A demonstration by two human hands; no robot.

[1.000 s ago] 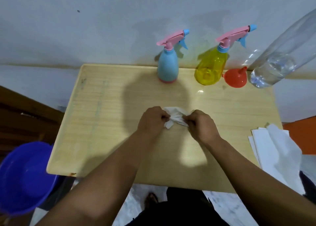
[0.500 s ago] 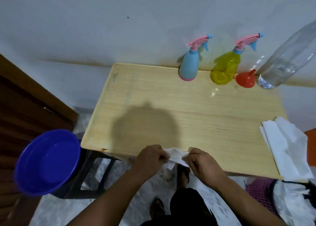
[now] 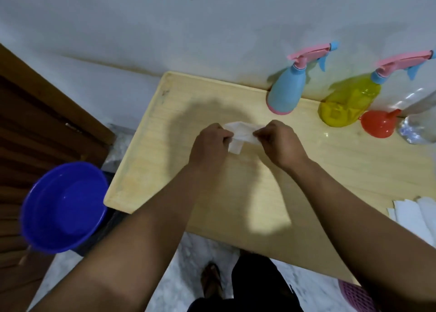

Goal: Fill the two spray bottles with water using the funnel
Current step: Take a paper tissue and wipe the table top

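Note:
A blue spray bottle (image 3: 285, 92) and a yellow spray bottle (image 3: 349, 101), both with pink trigger heads, stand at the back of the wooden table (image 3: 165, 160). An orange funnel (image 3: 377, 126) lies on its side beside the yellow one. A clear water bottle (image 3: 420, 125) leans at the right edge. My left hand (image 3: 210, 144) and my right hand (image 3: 278, 141) both pinch a white tissue (image 3: 240, 134) above the table's middle, well in front of the bottles.
A blue basin (image 3: 63, 207) sits low to the left of the table, next to a dark wooden door (image 3: 35, 113). A stack of white tissues (image 3: 415, 217) lies at the table's right edge. A pink basket (image 3: 356, 297) shows at the bottom right.
Both hands, still gripping the tissue, have gone from the table's near edge back over its middle. The view has swung towards the table.

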